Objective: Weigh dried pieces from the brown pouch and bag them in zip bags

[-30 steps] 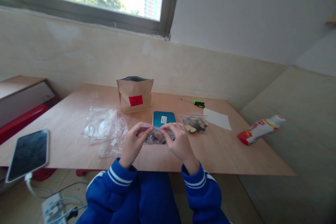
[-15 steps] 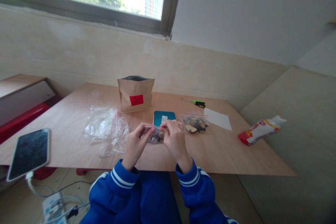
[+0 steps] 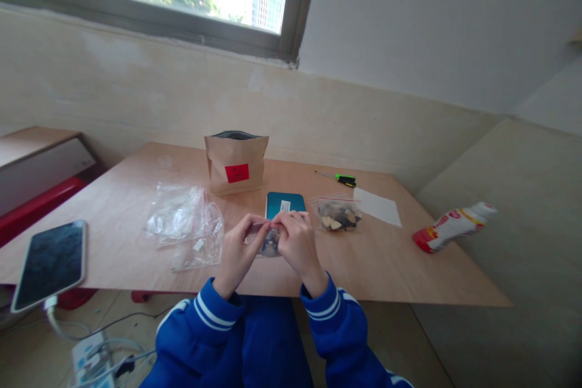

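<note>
Between both hands is a small clear zip bag [image 3: 270, 245] with dark pieces inside, partly hidden by the fingers. My left hand [image 3: 239, 248] pinches its top edge with thumb and fingers. My right hand [image 3: 297, 245] grips the same edge, its thumb close to the left thumb. Just behind the hands lies a teal flat box [image 3: 275, 201] with a white label. To the right of my right hand rests another zip bag [image 3: 339, 216], holding dark and tan pieces. On the left, several clear plastic bags [image 3: 179, 215] lie in a loose pile.
A brown paper pouch [image 3: 245, 157] with a red label stands upright at the back. Further right are a screwdriver [image 3: 334, 176], another black-handled tool [image 3: 347, 181], white paper [image 3: 379, 207] and a tilted red-and-white bottle [image 3: 454, 227]. A tablet [image 3: 52, 264] overhangs the table's front left edge.
My right hand has slid left along the bag's top edge, bringing the thumbs closer together. The other things on the table stay where they were.
</note>
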A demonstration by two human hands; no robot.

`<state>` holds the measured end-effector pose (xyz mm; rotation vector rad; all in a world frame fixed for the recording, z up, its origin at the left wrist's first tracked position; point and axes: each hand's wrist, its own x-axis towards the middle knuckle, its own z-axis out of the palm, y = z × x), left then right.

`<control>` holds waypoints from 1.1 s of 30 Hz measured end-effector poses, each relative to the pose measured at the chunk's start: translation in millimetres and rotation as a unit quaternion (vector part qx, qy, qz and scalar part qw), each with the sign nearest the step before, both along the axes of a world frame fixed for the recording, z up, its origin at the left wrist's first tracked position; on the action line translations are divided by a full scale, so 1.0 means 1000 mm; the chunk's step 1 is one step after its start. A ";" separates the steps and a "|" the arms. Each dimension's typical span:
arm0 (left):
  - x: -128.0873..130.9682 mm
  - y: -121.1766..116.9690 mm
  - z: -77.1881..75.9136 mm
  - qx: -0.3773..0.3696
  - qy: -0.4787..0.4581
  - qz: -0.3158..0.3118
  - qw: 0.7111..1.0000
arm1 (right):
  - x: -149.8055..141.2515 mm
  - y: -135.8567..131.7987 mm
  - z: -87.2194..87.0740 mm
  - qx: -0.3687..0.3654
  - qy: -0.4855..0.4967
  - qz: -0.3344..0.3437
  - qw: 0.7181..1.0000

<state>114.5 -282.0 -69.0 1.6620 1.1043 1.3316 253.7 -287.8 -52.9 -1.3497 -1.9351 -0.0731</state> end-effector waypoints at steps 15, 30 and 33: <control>-0.017 0.000 0.003 -0.001 0.000 -0.011 1.000 | 0.012 -0.004 -0.005 -0.034 -0.008 0.025 0.999; -0.010 0.000 -0.005 0.006 0.029 0.013 0.999 | 0.029 -0.002 -0.018 -0.044 0.012 0.022 0.999; -0.010 0.000 -0.005 -0.001 0.015 0.026 1.000 | 0.038 -0.005 -0.019 -0.058 0.017 0.041 0.997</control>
